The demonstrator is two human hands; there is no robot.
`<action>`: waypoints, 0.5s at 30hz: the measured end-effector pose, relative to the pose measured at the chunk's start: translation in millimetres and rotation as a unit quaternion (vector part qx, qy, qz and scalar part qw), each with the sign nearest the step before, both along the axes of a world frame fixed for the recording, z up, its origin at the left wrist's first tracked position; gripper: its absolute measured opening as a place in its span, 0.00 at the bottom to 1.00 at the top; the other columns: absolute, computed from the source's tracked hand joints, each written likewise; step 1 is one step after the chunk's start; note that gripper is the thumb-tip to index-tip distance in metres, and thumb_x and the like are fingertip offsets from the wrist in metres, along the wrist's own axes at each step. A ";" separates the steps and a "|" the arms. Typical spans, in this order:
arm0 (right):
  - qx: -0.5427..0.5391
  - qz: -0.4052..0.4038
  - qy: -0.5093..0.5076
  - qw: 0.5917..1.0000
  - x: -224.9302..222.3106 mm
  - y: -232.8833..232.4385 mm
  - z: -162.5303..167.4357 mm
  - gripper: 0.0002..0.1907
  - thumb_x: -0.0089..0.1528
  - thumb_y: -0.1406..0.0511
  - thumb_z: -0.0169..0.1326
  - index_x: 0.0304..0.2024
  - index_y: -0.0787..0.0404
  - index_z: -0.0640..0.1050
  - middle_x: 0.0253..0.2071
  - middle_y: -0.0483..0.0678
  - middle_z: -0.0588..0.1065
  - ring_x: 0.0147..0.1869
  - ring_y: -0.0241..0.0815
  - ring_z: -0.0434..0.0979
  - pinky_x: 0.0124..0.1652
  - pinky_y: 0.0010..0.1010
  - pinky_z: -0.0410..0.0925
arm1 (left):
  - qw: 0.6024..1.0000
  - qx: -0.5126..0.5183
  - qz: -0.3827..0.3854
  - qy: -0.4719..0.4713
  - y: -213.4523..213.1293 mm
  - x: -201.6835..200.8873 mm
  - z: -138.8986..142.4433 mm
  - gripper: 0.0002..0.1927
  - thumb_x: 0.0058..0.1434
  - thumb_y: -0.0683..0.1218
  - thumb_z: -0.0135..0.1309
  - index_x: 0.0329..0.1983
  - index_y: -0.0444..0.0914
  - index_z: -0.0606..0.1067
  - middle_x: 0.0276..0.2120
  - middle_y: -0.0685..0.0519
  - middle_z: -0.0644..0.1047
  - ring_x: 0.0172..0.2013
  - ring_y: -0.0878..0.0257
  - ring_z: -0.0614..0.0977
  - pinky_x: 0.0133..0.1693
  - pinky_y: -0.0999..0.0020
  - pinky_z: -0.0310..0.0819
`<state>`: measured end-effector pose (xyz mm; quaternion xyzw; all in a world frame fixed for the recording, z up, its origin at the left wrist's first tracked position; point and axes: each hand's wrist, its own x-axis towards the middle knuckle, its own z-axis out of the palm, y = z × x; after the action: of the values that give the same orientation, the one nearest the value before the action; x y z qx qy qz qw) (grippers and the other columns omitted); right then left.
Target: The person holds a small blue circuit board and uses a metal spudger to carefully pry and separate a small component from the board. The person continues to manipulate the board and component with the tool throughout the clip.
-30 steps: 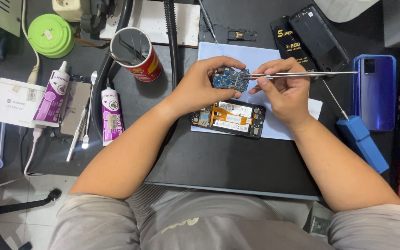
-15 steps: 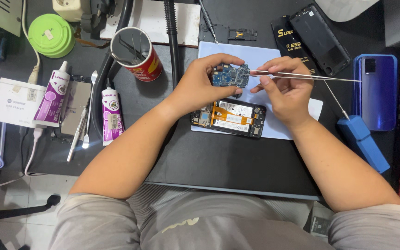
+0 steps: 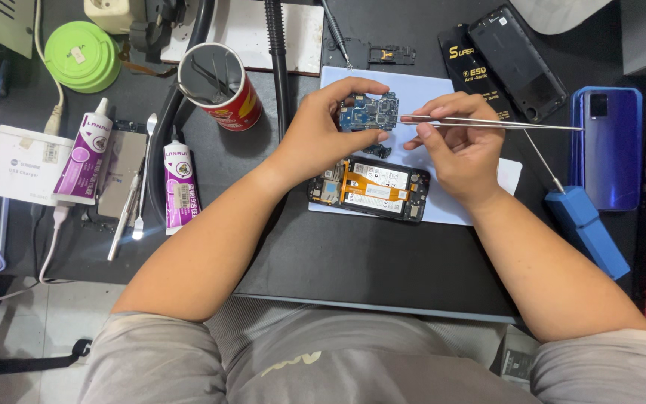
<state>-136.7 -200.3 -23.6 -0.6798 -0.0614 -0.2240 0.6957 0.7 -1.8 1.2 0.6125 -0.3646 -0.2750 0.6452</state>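
Note:
My left hand (image 3: pixel 323 127) pinches a small blue circuit board (image 3: pixel 370 113) and holds it up above the mat. My right hand (image 3: pixel 463 146) grips a pair of thin metal tweezers (image 3: pixel 502 123) whose tips point left and touch the board's right edge. Just below both hands lies an opened phone (image 3: pixel 370 188) with its battery and an orange flex cable showing, resting on a pale blue sheet (image 3: pixel 420 90).
A red tin cup (image 3: pixel 222 90) of tools, two purple glue tubes (image 3: pixel 177 187), a white charger box (image 3: pixel 24 164) and a green round case (image 3: pixel 82 56) sit left. A black phone back cover (image 3: pixel 517 63), a blue phone (image 3: pixel 613 146) and a blue-handled tool (image 3: pixel 585 228) lie right.
Both hands shifted slightly; the tweezers stay at the board's edge and the board has tilted a little in my left hand.

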 end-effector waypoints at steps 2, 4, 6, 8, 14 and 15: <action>-0.003 0.001 0.000 1.000 -0.2 0.0 0.5 0.10 0.72 0.77 0.52 0.52 0.65 0.67 0.52 0.55 0.72 0.58 0.49 0.81 0.46 0.35 0.83 | 1.000 0.003 0.001 0.001 0.2 -0.1 0.4 0.27 0.58 0.36 0.68 0.60 0.36 0.74 0.46 0.52 0.82 0.47 0.70 0.83 0.51 0.73 0.80; -0.010 0.002 0.001 1.000 -0.4 -0.2 1.0 0.10 0.72 0.77 0.52 0.52 0.65 0.67 0.52 0.55 0.72 0.58 0.48 0.81 0.47 0.35 0.83 | 1.000 0.009 0.000 0.008 0.4 -0.1 1.0 0.27 0.58 0.36 0.68 0.60 0.36 0.74 0.46 0.52 0.82 0.46 0.70 0.83 0.50 0.73 0.80; -0.006 0.001 0.002 1.000 -0.5 0.2 1.0 0.10 0.72 0.77 0.53 0.52 0.65 0.67 0.52 0.55 0.72 0.58 0.48 0.81 0.47 0.35 0.83 | 1.000 0.008 0.003 0.002 0.3 -0.1 1.5 0.27 0.58 0.36 0.68 0.60 0.36 0.74 0.46 0.52 0.82 0.46 0.69 0.83 0.50 0.73 0.80; -0.004 0.000 0.003 1.000 -0.3 0.6 0.8 0.10 0.72 0.77 0.53 0.52 0.65 0.67 0.52 0.55 0.73 0.58 0.48 0.81 0.47 0.35 0.83 | 1.000 0.008 0.005 0.000 0.7 -0.2 1.9 0.27 0.57 0.36 0.68 0.60 0.36 0.74 0.45 0.52 0.82 0.46 0.70 0.83 0.50 0.73 0.80; -0.007 -0.005 0.006 1.000 -0.5 0.7 0.9 0.09 0.72 0.77 0.53 0.51 0.65 0.68 0.52 0.55 0.73 0.58 0.47 0.81 0.47 0.35 0.82 | 1.000 0.008 0.005 0.005 1.0 -0.9 2.7 0.27 0.58 0.36 0.68 0.60 0.35 0.74 0.45 0.52 0.82 0.46 0.70 0.83 0.49 0.73 0.80; -0.004 -0.004 0.004 1.000 -0.2 1.0 0.8 0.09 0.72 0.77 0.53 0.51 0.65 0.68 0.52 0.54 0.73 0.58 0.47 0.81 0.46 0.35 0.82 | 1.000 0.007 0.004 0.004 1.4 -0.9 2.9 0.27 0.58 0.36 0.68 0.60 0.35 0.74 0.45 0.52 0.82 0.46 0.70 0.83 0.49 0.73 0.80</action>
<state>-136.9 -199.3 -22.8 -0.6840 -0.0565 -0.2237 0.6920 -0.2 -0.4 4.1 0.6172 -0.3574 -0.2771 0.6438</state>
